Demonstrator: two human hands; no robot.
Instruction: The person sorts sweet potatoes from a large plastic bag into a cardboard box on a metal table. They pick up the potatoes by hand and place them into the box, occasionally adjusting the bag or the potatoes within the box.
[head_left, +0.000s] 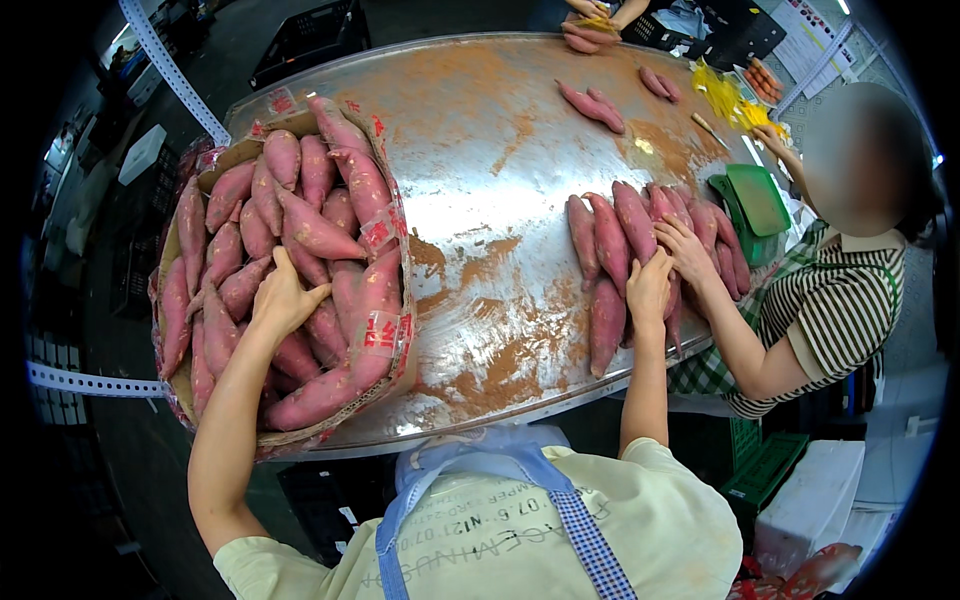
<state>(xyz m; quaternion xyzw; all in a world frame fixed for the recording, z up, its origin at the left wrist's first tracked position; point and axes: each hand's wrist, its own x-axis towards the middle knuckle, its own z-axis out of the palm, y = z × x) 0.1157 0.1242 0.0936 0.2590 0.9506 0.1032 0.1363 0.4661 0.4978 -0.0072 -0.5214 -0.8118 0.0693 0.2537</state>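
Observation:
My left hand (289, 296) reaches into a cardboard box (406, 300) heaped with reddish-purple sweet potatoes (319, 225). Its thumb and forefinger are spread on either side of a sweet potato (306, 261); the other fingers are hidden, so its grip is unclear. On the metal table (480, 202), my right hand (649, 286) touches a pile of sweet potatoes (611, 244). Its fingertips lie among the pile, and whether they hold one cannot be seen. A co-worker's hand (684, 251) rests on the same pile, right beside mine.
A green weighing scale (757, 202) stands beyond the pile, near a knife (709, 129) and yellow netting (716, 94). The co-worker (825, 315) is at my right. Another person's hands (600, 11) handle sweet potatoes at the far edge. White perforated posts (176, 71) flank the box.

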